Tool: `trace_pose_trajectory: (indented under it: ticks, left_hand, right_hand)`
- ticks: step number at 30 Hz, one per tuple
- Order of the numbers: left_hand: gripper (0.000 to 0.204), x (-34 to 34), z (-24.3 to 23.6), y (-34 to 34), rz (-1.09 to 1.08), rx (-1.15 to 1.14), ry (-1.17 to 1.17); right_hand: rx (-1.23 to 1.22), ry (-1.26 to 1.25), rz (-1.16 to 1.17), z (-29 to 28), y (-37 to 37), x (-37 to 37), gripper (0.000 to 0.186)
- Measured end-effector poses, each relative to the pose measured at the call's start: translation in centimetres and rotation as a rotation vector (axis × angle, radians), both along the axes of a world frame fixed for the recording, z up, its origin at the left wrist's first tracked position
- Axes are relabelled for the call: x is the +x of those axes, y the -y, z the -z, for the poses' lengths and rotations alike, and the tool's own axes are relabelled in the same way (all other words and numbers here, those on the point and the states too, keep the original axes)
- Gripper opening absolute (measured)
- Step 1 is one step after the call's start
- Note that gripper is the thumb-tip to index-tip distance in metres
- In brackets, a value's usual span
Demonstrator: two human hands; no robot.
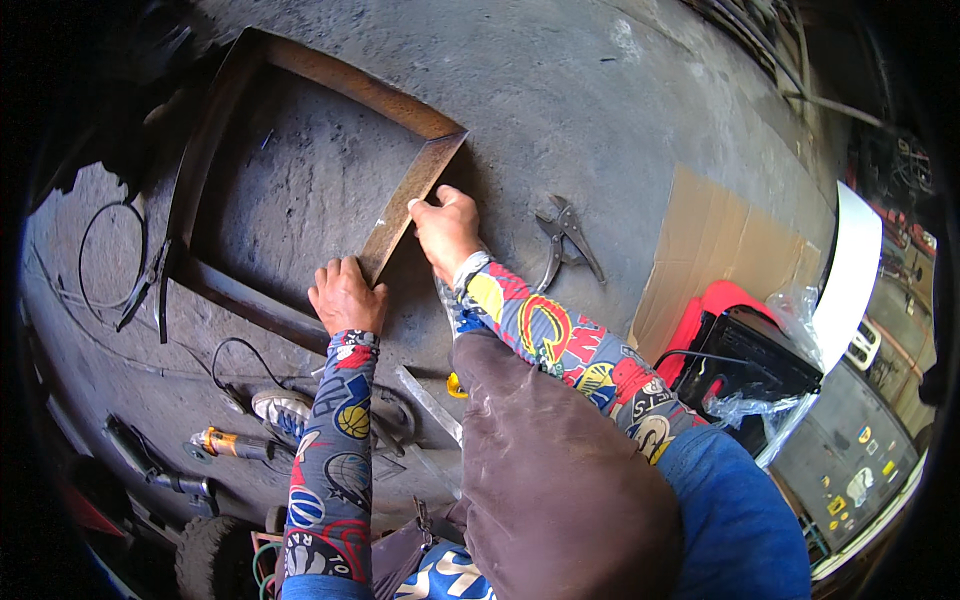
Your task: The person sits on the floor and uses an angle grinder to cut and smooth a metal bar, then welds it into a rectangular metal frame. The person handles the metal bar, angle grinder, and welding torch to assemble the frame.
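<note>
A rusty four-sided angle-iron frame (350, 88) lies on the concrete floor in front of me. My right hand (447, 235) grips its right-hand bar about midway, thumb on top and the other fingers partly hidden behind the edge. At the near right corner, my left hand (347, 297) is closed over the metal, covering the joint there. Locking pliers (566, 240) rest on the floor to the right of my right hand. Left of the frame lies a welding electrode holder (148, 290), its jaws close to the frame's left corner.
Near my shoe (283, 412) are a yellow angle grinder (235, 443) and a looped cable (232, 375). A metal strip (430, 405) and a small yellow object (455, 385) lie by my knee. Flattened cardboard (715, 245) and a black-and-red case (735, 355) occupy the right side.
</note>
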State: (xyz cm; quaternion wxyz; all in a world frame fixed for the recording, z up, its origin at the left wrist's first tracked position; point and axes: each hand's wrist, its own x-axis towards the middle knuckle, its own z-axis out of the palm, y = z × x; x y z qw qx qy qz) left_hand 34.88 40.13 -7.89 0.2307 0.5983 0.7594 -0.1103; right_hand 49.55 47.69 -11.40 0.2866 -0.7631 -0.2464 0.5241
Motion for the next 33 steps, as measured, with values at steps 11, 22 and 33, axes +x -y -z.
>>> trace_pose_trajectory:
  ticks: [11, 22, 33]
  left_hand:
    - [0.045, 0.3, 0.3, -0.3, 0.07, -0.011, -0.077]
    - [0.054, 0.3, -1.6, -1.1, 0.053, -0.119, -0.051]
    - [0.04, -20.1, -13.6, 14.8, -0.723, 0.292, 0.442]
  right_hand:
    - [0.025, 0.293, -0.043, -0.4, 0.8, -2.2, 0.039]
    - [-0.18, 0.333, -0.113, -0.8, 1.3, -4.8, 0.048]
    - [-0.188, 0.354, -0.071, -1.0, 1.5, -4.7, 0.046]
